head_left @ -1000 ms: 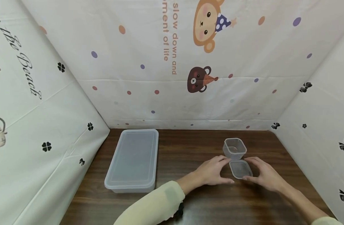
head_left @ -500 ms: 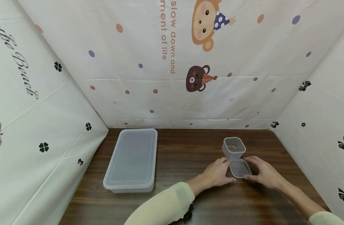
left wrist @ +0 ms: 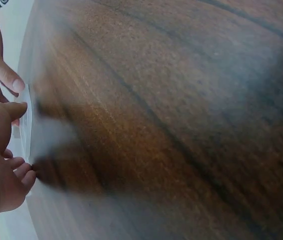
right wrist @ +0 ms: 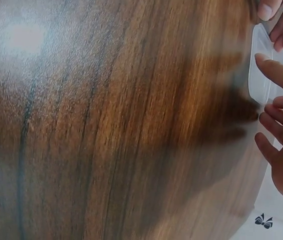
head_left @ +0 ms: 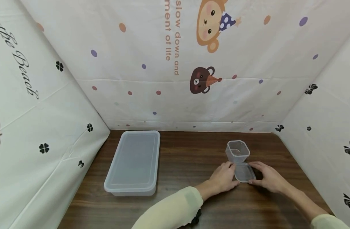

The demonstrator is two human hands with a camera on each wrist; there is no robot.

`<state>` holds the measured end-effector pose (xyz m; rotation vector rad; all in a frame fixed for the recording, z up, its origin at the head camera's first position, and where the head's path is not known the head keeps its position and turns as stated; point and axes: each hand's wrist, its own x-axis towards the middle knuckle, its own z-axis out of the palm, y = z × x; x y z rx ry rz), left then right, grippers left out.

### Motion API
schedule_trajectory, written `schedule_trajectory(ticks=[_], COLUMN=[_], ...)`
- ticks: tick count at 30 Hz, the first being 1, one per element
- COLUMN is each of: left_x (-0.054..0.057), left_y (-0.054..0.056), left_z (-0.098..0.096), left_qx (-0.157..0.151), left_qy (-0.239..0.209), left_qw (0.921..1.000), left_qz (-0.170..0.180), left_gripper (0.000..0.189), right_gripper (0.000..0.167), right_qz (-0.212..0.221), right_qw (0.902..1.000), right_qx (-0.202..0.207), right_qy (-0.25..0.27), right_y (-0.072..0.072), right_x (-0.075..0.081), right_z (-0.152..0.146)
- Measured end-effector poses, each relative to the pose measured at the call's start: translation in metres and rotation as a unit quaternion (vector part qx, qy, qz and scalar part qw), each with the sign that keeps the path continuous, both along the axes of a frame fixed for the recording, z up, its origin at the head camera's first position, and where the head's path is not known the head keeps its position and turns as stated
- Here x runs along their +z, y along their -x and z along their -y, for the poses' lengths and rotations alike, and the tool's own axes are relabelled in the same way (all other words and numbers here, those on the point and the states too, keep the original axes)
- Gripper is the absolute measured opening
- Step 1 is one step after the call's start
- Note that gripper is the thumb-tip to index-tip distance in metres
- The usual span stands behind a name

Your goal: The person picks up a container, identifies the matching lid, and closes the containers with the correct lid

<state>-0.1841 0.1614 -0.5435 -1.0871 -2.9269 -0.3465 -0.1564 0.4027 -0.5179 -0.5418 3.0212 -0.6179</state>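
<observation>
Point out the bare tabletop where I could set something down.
Bare patches: between the large lidded box and the small open container; between that container and the bow-printed wall; and nearest the camera, between the two sleeves. Crowded: the small lid, flanked by the left hand and right hand, container just behind.
</observation>
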Motion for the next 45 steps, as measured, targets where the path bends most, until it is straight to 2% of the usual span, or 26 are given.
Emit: schedule_trajectory(ticks=[8,16,22,34,41,45], left_x=[0.001,-0.002,-0.003,-0.002,-0.001,-0.002], left_y=[0.001,0.0,0.002,0.004,0.007,0.009], left_z=[-0.005,-0.006,-0.006,-0.007,-0.003,0.001], left_qx=[0.014,0.032,0.039,0.013,-0.002,-0.015], left_qy=[0.011,-0.009,-0.003,0.054,0.061,0.055], left_qw=[0.9998,0.9995,0.9992,0.9981,0.9972,0.9977], left_qz=[-0.005,0.0,-0.009,-0.025,-0.042,-0.037], left_gripper=[0.072,0.072,0.074,0.074,0.073,0.073], right_gripper=[0.083,0.086,0.087,0.087,0.088,0.085], right_qz=[0.002,0.005,-0.002,-0.01,-0.007,-0.014], right_qw=[1.0,1.0,0.9999,0.9997,0.9997,0.9997], right_qx=[-0.002,-0.006,-0.008,-0.003,-0.014,-0.011], right_qy=[-0.006,-0.004,-0.012,-0.022,-0.017,-0.018], right_y=[0.001,-0.001,-0.001,-0.002,-0.004,-0.005], right_x=[-0.002,-0.006,-0.009,-0.005,-0.005,-0.005], right_z=[0.0,0.002,0.005,0.005,0.009,0.012])
